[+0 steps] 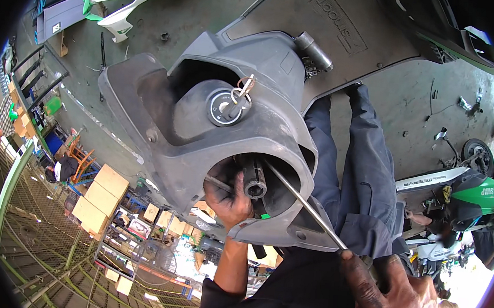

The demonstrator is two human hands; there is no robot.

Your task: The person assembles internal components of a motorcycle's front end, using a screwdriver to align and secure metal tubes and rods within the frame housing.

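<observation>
A grey plastic scooter front panel point(173, 149) carries an ignition lock point(223, 107) with keys on a ring. Through its lower round opening shows a hollow metal steering tube point(254, 183). My left hand point(226, 201) is inside that opening with fingers curled beside the tube, near a thin bar; what they hold is partly hidden. My right hand point(397, 296), blackened with grime, grips the handle end of a long metal rod tool point(314, 213), whose shaft runs diagonally into the opening beside the tube. A metal cylinder point(311, 51) rests on the grey footboard point(353, 24) above.
My legs point(367, 151) are beside the panel. White bodywork point(119, 13) lies upper left on the floor. Cardboard boxes point(100, 201) and racks fill the lower left, where a person point(68, 173) is partly visible. Green scooters point(473, 198) and another person's hand point(417, 217) are at right.
</observation>
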